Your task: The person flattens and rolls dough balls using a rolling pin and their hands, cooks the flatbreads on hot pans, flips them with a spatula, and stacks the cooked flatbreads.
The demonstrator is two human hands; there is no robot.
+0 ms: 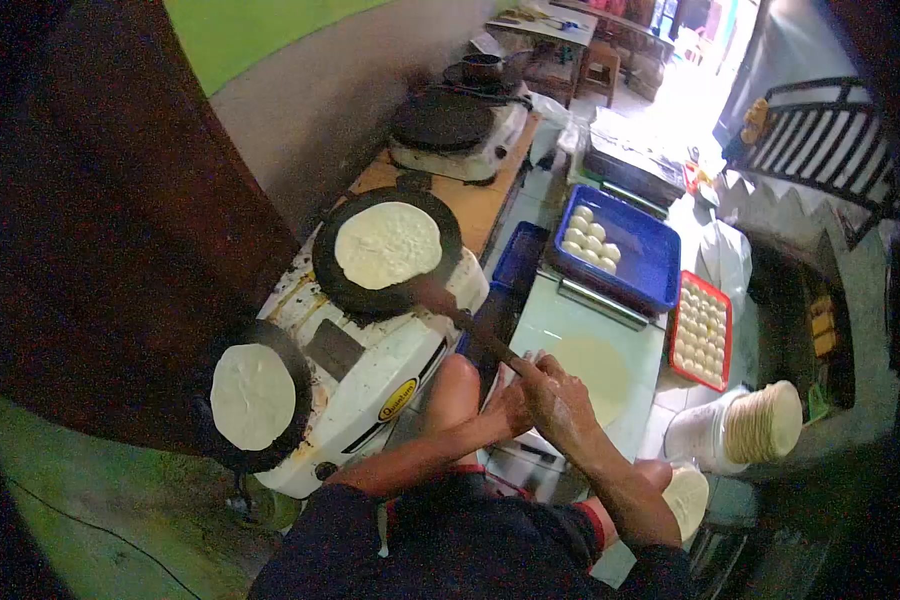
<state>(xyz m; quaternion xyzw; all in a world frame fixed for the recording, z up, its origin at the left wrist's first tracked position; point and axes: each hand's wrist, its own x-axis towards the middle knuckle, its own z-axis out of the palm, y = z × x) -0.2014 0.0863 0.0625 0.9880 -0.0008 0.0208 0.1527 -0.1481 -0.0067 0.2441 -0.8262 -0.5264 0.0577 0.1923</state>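
My right hand (560, 400) is closed round the handle of a dark spatula (475, 332), whose blurred blade points toward the upper pan. Just left of it, my left hand (510, 408) is beside a pale cloth or sheet; its fingers are mostly hidden. A flat round dough (388, 245) with a bumpy surface lies on the upper black pan (345, 290). Another thin round dough (253, 397) covers much of the lower pan (295, 365). Right of my hands, a thin rolled dough sheet (595, 372) lies on the glass-topped surface (540, 315).
The white stove (370, 390) stands left of my knees. Beyond are another burner plate (442, 120), a blue tray (640, 255) with dough balls (588, 240) and a red tray (728, 330) of small balls. Stacked flatbreads (765, 425) top a white bucket (692, 435) at right.
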